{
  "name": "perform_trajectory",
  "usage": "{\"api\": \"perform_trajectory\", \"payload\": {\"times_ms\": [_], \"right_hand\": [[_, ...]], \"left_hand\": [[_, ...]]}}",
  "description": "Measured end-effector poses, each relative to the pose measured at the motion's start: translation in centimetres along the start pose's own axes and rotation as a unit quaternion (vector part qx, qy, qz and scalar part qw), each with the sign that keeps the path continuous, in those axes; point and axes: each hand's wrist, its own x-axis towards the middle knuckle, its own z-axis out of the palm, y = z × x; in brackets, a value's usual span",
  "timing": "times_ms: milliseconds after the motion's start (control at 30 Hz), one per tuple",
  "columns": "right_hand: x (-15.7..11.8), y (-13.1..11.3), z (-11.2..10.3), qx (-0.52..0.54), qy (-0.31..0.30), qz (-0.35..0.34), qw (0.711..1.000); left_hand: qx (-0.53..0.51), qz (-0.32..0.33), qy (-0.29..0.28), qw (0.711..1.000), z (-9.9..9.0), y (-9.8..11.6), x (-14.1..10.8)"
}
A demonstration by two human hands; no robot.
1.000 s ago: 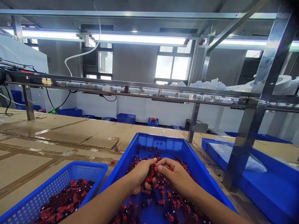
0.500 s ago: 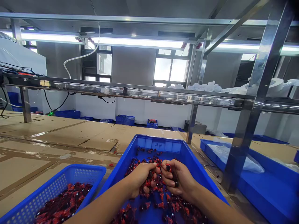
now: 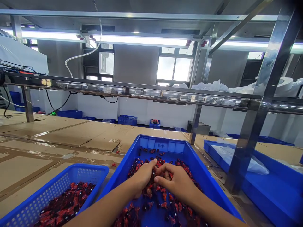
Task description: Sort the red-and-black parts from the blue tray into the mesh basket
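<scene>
Cardboard-covered workbench (image 3: 59, 135): I watch the left hand (image 3: 142, 179) and right hand (image 3: 178, 183) curled closed, any grip hidden, among small red-and-black pieces (image 3: 163, 205) heaped inside a blue plastic tray (image 3: 162, 140).

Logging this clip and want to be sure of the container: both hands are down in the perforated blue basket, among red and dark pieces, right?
The container is wrong. The head view shows the left hand and right hand among the red and dark pieces in the larger blue tray, not in the perforated blue basket, which sits to the tray's left.
</scene>
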Motion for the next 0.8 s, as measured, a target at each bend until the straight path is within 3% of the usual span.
{"api": "perform_trajectory", "payload": {"times_ms": [67, 167, 400, 700, 800], "right_hand": [[-0.2, 0.0, 0.4, -0.077, 0.008, -0.012, 0.997], [-0.4, 0.0, 0.8, -0.11, 0.009, -0.011, 0.994], [-0.4, -0.2, 0.2, -0.087, 0.017, -0.087, 0.992], [-1.4, -0.8, -0.3, -0.076, 0.092, -0.196, 0.973], [-1.7, -1.1, -0.1, 0.002, 0.099, -0.17, 0.98]], "left_hand": [[0.037, 0.02, 0.014, 0.999, 0.1, -0.3, 0.2], [0.081, 0.047, 0.021, 0.995, 0.4, -0.6, 0.3], [0.043, 0.012, -0.037, 0.998, 0.4, 0.4, -0.7], [0.017, -0.005, -0.013, 1.0, 0.3, 0.9, -0.8], [-0.005, -0.011, -0.008, 1.0, 0.2, 0.7, -0.6]]}}
